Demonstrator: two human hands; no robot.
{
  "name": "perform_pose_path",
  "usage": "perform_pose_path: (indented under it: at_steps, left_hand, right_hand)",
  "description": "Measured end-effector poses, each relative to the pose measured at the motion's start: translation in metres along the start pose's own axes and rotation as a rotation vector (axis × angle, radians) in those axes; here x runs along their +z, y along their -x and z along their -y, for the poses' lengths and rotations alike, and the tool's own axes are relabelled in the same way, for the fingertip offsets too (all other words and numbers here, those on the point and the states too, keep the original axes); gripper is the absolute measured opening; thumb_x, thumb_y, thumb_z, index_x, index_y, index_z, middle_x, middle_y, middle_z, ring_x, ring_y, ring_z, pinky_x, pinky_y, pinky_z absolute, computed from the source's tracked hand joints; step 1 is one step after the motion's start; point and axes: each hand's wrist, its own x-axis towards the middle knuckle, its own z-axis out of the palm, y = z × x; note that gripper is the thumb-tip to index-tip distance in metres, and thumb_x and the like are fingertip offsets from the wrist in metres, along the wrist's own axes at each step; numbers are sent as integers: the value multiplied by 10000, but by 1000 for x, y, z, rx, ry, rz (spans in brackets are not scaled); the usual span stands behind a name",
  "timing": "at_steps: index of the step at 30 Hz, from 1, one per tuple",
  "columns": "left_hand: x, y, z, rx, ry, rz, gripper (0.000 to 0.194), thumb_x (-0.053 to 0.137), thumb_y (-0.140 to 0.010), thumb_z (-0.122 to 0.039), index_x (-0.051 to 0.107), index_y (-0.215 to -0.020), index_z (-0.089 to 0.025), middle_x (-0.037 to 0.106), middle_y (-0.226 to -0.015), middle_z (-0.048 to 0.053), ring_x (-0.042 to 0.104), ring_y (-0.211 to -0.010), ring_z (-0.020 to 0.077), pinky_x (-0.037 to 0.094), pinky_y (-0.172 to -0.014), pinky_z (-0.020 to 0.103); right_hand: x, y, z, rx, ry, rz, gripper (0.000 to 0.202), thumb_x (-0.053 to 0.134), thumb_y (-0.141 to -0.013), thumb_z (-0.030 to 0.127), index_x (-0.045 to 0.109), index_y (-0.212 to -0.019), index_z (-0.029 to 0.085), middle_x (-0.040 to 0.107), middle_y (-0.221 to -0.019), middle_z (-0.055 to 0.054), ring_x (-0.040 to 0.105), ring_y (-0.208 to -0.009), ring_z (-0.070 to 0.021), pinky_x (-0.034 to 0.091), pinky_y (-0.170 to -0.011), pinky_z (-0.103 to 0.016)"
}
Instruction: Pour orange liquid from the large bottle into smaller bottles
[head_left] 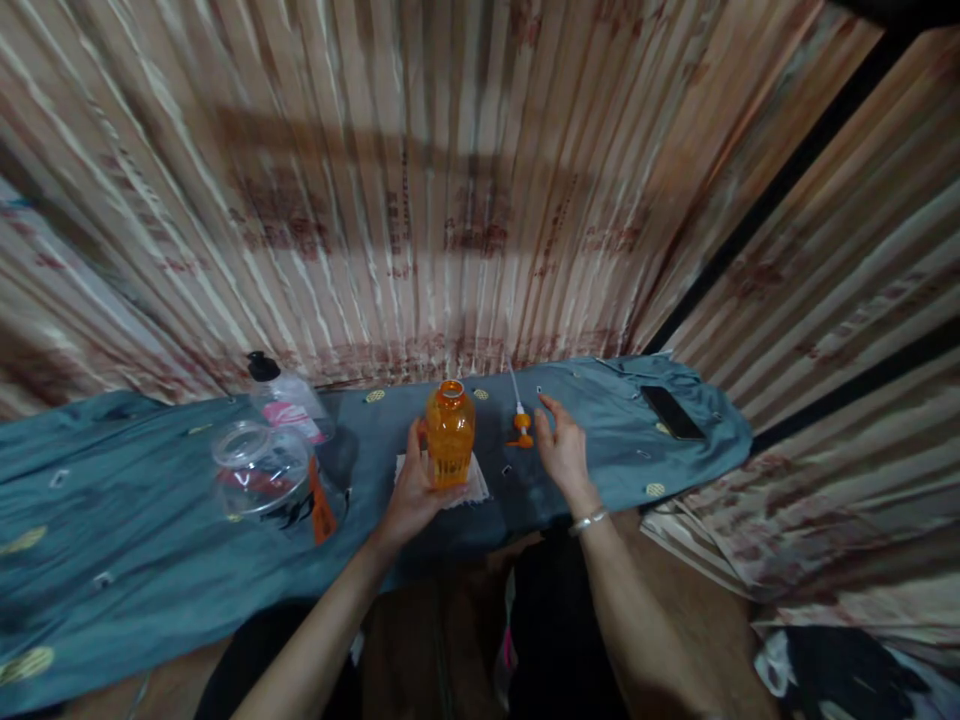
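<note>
An orange see-through bottle (451, 440) with an open neck stands upright in my left hand (420, 490), whose fingers wrap round its lower left side. Under the bottle lies a folded whitish cloth (477, 488), partly covered. To the right, an orange pump top (523, 430) rests on the tablecloth, its thin clear tube (513, 382) pointing toward the curtain. Just right of the pump top, my right hand (562, 445) is held with its fingers apart and nothing in them. A bracelet circles the right wrist.
Left on the blue-green tablecloth (135, 500) are a clear plastic jar (262, 470), an orange pointed piece (322, 505) and a clear bottle with a black top (289, 400). A dark phone (672, 412) lies at right. A patterned curtain (450, 200) hangs behind.
</note>
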Motion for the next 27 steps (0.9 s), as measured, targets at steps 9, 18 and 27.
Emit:
perform_pose_path:
  at_steps: [9, 18, 27]
  left_hand:
    - [14, -19, 6, 22, 31, -24, 504, 674, -880, -412, 556, -1327, -212, 549, -1430, 126, 569, -1267, 311, 505, -1044, 583]
    - [12, -21, 4, -8, 11, -9, 463, 657, -893, -418, 574, -1292, -200, 603, -1344, 118, 625, -1162, 274, 559, -966, 523]
    - [9, -19, 6, -28, 12, -61, 450, 656, -893, -422, 581, -1275, -194, 630, -1283, 110, 644, -1112, 258, 569, -942, 506]
  right_hand:
    - [-9, -60, -9, -185, 489, 348, 339, 518, -965, 149, 649, -1277, 121, 700, -1287, -211, 699, -1171, -288, 535, -1034, -423]
    - [-15, -36, -23, -279, 629, 548, 357, 500, -955, 100, 631, -1286, 79, 714, -1269, -192, 688, -1178, -263, 511, -1052, -364]
    - [-3, -39, -25, -545, 774, 721, 444, 448, -983, 80, 548, -1412, 131, 617, -1410, -188, 562, -1316, -278, 431, -1094, -411]
